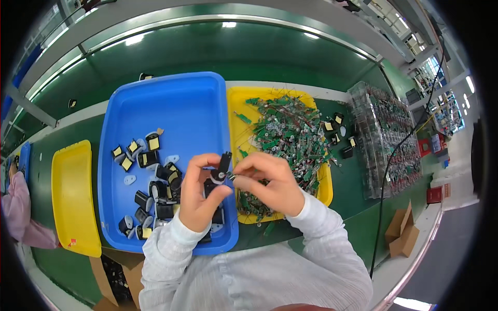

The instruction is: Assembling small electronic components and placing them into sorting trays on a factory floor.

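Observation:
My left hand (pixel 199 194) is closed around a black plastic housing (pixel 223 165) with a grey rounded end, held up over the right edge of the blue tray (pixel 171 103). Close against that end, the fingertips of my right hand (pixel 270 181) pinch something small and dark, too small to name. In the blue tray lie several black housings (pixel 149 157) with pale yellow patches and grey rounded pieces (pixel 129 180). Beneath and beyond my right hand, a heap of small green circuit boards with wires (pixel 290 129) fills the yellow tray (pixel 237 98).
An empty-looking yellow tray (pixel 75 202) stands left, near another person's pink sleeve (pixel 23 212). Right are loose black parts (pixel 347 151), stacked clear trays of wired parts (pixel 386 140) and a hanging black cable (pixel 386 176). Cardboard boxes (pixel 402 230) sit low at the right and lower left.

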